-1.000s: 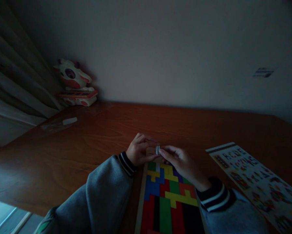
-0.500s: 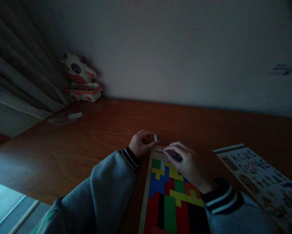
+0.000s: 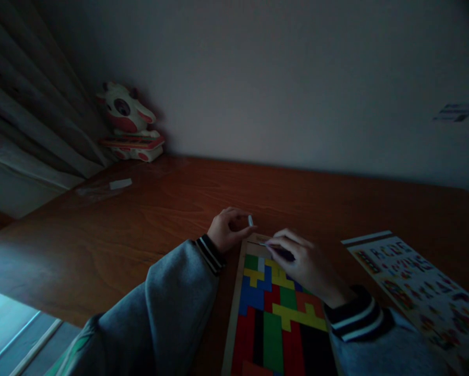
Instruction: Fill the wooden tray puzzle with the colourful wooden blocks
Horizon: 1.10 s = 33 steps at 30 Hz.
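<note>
A small white cap-like piece [image 3: 250, 220] is pinched between the thumb and fingertips of my left hand [image 3: 227, 228], just beyond the top left corner of the puzzle board. My right hand [image 3: 303, 261] is closed round a thin pen-like item [image 3: 262, 244], whose tip points left over the board's top edge. Under and below my right hand lies the wooden-framed puzzle board [image 3: 234, 318], filled with red, green, blue, yellow and black block shapes. The right hand and sleeve cover part of its right side.
On the right of the brown table [image 3: 172, 209] lies a printed sheet [image 3: 418, 292] with letters and coloured figures. A cow-shaped toy keyboard [image 3: 130, 122] stands at the back left, near the curtain [image 3: 31, 115]. A white strip [image 3: 120, 184] lies before it.
My right hand has moved slightly right, away from my left hand, with the thin item. My left hand and the white piece are almost unmoved.
</note>
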### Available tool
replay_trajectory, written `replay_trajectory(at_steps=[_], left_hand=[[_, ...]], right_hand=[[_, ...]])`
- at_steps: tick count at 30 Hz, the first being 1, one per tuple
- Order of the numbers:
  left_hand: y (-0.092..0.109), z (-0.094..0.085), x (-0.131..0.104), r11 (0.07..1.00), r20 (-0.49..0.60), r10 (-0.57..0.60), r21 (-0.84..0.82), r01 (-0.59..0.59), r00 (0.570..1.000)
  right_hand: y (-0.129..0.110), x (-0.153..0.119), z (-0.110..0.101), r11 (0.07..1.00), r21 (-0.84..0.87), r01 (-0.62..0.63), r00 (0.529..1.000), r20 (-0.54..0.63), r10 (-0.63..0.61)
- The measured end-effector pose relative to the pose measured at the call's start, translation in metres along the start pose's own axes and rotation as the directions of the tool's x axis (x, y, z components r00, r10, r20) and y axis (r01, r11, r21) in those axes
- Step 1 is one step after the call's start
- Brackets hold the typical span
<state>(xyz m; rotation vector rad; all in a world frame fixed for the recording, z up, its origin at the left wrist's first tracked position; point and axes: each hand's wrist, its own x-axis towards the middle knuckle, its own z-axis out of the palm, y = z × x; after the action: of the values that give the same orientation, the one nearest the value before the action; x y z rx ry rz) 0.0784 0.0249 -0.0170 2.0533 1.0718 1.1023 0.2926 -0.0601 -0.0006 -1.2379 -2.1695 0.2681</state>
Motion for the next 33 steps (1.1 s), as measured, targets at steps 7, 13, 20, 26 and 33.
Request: replay_trajectory(at_steps=[7,13,20,26,33], left_hand=[[-0.0005,0.0003,-0.0006,1.0,-0.011,0.029,0.006,-0.029,1.0],[-0.0007,-0.0002,-0.0005,0.999,-0.008,0.034,0.022,-0.034,0.999],[-0.0031,0.0008,-0.0007,0.999,0.0,0.033,0.013,-0.033,0.999],[-0.0035,0.0006,-0.0012,0.999,0.002,0.021,0.026,-0.021,1.0],[0.0021,-0.001,-0.0011,0.996,0.012,0.075,0.052,-0.076,0.997]], right_hand=[[0.002,-0.0007,-0.0048,0.999,-0.04,0.034,0.994,0.104,-0.03],[0.0,0.0001,-0.0068,0.999,-0.04,0.035,0.992,0.125,-0.03],[0.0029,-0.0013,-0.0032,0.991,-0.131,-0.002,0.995,0.101,0.015],[0.0027,-0.0014,-0.003,0.993,-0.116,-0.001,0.997,0.082,0.011],[0.0023,0.0004,-0.0038,0.994,-0.089,-0.06,0.998,-0.004,0.06]])
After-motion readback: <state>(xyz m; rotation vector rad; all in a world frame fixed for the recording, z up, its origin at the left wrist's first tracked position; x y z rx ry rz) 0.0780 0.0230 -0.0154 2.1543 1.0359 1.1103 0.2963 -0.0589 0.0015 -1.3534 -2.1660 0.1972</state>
